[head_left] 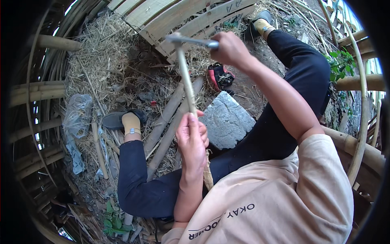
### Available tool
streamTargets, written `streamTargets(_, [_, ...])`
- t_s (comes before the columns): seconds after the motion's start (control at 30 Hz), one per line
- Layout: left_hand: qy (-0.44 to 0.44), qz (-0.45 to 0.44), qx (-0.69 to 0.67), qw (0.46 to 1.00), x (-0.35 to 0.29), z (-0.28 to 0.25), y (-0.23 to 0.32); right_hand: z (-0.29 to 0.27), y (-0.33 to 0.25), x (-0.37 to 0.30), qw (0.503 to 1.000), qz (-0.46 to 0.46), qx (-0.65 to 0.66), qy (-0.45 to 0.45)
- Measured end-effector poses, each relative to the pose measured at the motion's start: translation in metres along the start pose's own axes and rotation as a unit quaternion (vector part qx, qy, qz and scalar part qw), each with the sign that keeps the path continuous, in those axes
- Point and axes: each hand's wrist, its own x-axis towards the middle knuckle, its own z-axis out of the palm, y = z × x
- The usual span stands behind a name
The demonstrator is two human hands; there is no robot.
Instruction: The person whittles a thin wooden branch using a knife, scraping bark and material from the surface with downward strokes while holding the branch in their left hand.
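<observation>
**me:** So I'm watching the head view, and the left hand (191, 136) is wrapping tight around the lower part of a thin bamboo stick (187, 81), fingers pressed together on it, holding it roughly upright just left of the grey stone block (227, 120). The right hand (229, 49) is closing in a fist on the handle of a metal tool (191, 40) (a blade or a hammer, I honestly can't tell), which is lying across the stick's top end, up above the block.

**other guy:** What's worrying you?

**me:** The stick is looking skinny and the tool is meeting it right at the tip. My guess is that if the tool is coming down off-centre, it's glancing off and sliding down toward the left-hand fingers (199, 128), since they're sitting on the same stick with nothing between.

**other guy:** Footing?

**me:** I'm seeing loose bamboo poles (168, 122) lying on straw left of the block, and I can't tell whether the stick's bottom end is braced against anything. If it isn't, I'm thinking it's kicking sideways. The person's knees are sitting on both sides of the block too.
</observation>
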Motion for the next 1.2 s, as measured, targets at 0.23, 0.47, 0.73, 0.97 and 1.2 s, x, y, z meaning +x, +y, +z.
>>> streamTargets(0.23, [-0.023, -0.007, -0.02, 1.0, 0.002, -0.008, 0.0, -0.019, -0.007, -0.002, 0.999, -0.021, -0.033, -0.004])
streamTargets(0.47, [0.019, -0.011, -0.021, 1.0, 0.012, -0.017, -0.002, -0.009, -0.051, -0.031, 0.977, -0.132, -0.044, -0.164])
streamTargets(0.73, [0.002, 0.007, 0.007, 1.0, -0.008, 0.001, -0.001, -0.009, 0.002, 0.0, 1.0, -0.005, -0.019, 0.017])
streamTargets(0.97, [0.001, 0.002, -0.011, 1.0, -0.001, -0.005, 0.008, -0.023, -0.037, -0.023, 0.998, -0.028, 0.029, -0.055])
streamTargets(1.2, [0.036, 0.001, 0.029, 0.999, 0.005, -0.006, -0.007, -0.01, -0.056, -0.059, 0.981, -0.101, 0.042, -0.16])
